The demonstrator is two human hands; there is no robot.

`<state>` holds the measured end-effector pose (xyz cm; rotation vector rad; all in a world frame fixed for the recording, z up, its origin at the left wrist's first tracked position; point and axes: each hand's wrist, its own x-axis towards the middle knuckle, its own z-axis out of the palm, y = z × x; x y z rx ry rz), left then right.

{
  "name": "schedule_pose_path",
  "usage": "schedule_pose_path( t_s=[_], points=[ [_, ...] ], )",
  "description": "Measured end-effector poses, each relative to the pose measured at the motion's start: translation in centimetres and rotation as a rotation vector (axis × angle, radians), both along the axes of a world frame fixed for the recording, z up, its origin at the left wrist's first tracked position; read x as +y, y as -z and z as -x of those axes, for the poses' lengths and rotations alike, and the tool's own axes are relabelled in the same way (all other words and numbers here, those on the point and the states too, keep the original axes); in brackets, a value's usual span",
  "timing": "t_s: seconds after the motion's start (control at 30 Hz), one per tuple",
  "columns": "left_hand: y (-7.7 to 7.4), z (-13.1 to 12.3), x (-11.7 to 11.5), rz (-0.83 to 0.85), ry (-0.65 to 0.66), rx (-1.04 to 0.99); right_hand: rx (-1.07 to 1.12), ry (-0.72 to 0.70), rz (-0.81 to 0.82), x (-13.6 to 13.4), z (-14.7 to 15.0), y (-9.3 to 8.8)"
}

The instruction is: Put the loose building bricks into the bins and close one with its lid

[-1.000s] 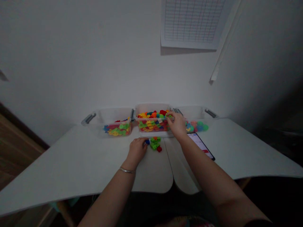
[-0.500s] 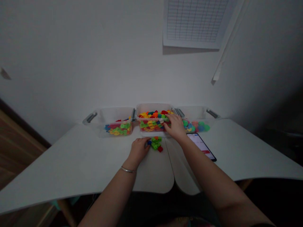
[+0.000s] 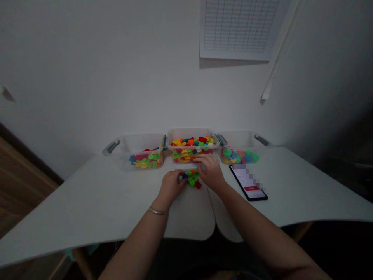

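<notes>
A small cluster of green blocks with orange, red and blue pieces on it rests on the white table. My left hand grips the blue block at the cluster's left side. Just right of the cluster is my right hand, its fingers bent and partly spread over the cluster's upper right; nothing shows between them. Behind both hands stands the middle clear bin, filled with red, yellow, orange and green blocks.
A left clear bin holds green, yellow, red and blue pieces; a right clear bin holds round pieces. On the table lies a phone. A printed sheet hangs on the wall.
My right hand has moved from the rim of the middle bin down and toward me, to beside the block cluster. My left hand has stayed at the blue block.
</notes>
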<state>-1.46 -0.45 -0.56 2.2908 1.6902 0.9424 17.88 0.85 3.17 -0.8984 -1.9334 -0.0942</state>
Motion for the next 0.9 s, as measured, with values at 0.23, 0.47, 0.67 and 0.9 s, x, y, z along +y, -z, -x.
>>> schedule_pose_path(
  t_s=[0.23, 0.47, 0.67, 0.9],
  points=[
    [0.2, -0.1, 0.2, -0.002, 0.049, -0.238, -0.122, -0.162, 0.160, -0.4, 0.9, 1.9],
    [-0.3, -0.6, -0.3, 0.157, 0.126, -0.537, -0.166, -0.154, 0.277, -0.6, 1.4, 2.4],
    [-0.5, -0.5, -0.4, 0.179, 0.186, -0.475, -0.183, -0.129, 0.319, -0.8, 1.3, 2.7],
    [-0.2, -0.3, 0.0, -0.007, 0.168, -0.226, 0.019, -0.038, 0.234, -0.1, 0.2, 2.0]
  ],
)
